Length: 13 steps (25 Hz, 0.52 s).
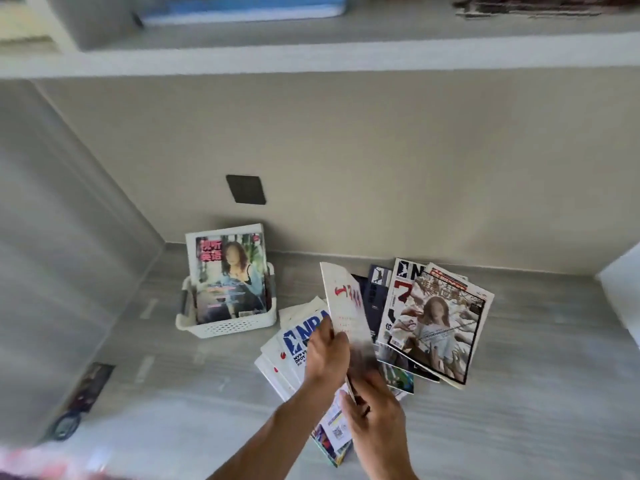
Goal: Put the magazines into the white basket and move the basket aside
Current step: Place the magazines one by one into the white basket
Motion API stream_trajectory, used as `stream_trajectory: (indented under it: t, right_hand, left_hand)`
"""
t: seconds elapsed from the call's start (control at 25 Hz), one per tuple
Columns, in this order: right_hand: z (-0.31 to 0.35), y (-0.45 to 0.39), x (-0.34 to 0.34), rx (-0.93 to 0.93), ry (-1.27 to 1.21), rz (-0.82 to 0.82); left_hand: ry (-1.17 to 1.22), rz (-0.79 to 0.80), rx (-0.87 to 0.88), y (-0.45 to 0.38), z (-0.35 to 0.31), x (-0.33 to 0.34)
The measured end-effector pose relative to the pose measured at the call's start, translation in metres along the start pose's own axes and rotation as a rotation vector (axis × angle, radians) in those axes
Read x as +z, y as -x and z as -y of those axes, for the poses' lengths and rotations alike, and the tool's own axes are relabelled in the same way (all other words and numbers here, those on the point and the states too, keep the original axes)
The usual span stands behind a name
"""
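Handling: the white magazine [346, 306] in hand is thin, light and limp. It is raised on edge and already bowing along its length, so it wants support near the spine or at two points along one edge; glossy covers of this kind are likely to slide against each other. A pinch at a single corner would probably let it fold.

Left hand [327, 355]: fingers curled round the magazine's lower left edge, thumb on the near face. It has a firm hold.

Right hand [372, 410]: closed on the magazine's bottom corner, fingers wrapped below it. Motion blur hides the exact finger positions.

Location: the held magazine stands just right of frame centre, above the loose pile. The white basket [227, 327] sits on the bench [519, 427] at about 10 o'clock from the hands, near the back wall, with one portrait-cover magazine [230, 275] already standing upright in it. The remaining magazines lie fanned on the bench: an NBA-titled group [294, 341] under the left hand, and a second spread [436, 320] at 2 o'clock.

Judgement: loading is at an early stage; the basket has not yet been moved aside.
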State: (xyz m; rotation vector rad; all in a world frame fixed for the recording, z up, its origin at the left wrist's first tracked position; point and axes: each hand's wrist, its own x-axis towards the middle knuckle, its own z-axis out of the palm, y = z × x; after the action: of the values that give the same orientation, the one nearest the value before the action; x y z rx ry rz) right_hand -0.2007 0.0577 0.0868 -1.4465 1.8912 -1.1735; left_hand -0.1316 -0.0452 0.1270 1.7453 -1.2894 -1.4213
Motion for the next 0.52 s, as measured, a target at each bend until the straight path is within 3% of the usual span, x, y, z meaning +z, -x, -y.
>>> stream_trajectory:
  t: [0.08, 0.16, 0.28, 0.36, 0.44, 0.52]
  right_hand:
    - [0.010, 0.000, 0.027, -0.059, -0.061, 0.164]
    - [0.011, -0.008, 0.043, 0.013, -0.105, 0.260]
    - [0.015, -0.038, 0.063, 0.359, -0.126, 0.247]
    - [0.021, -0.066, 0.082, 0.623, -0.267, 0.324]
    - [0.030, -0.088, 0.109, 0.767, -0.430, 0.431]
    - [0.040, -0.102, 0.134, 0.852, -0.584, 0.478]
  left_hand:
    - [0.098, -0.047, 0.008, -0.006, 0.016, -0.036]
    - [0.160, -0.039, 0.065, -0.013, 0.029, -0.068]
    - [0.264, 0.039, 0.108, -0.033, 0.047, -0.131]
    - [0.401, 0.171, 0.144, -0.048, 0.056, -0.171]
    - [0.511, 0.276, 0.155, -0.062, 0.061, -0.208]
    - [0.602, 0.265, 0.133, -0.079, 0.064, -0.238]
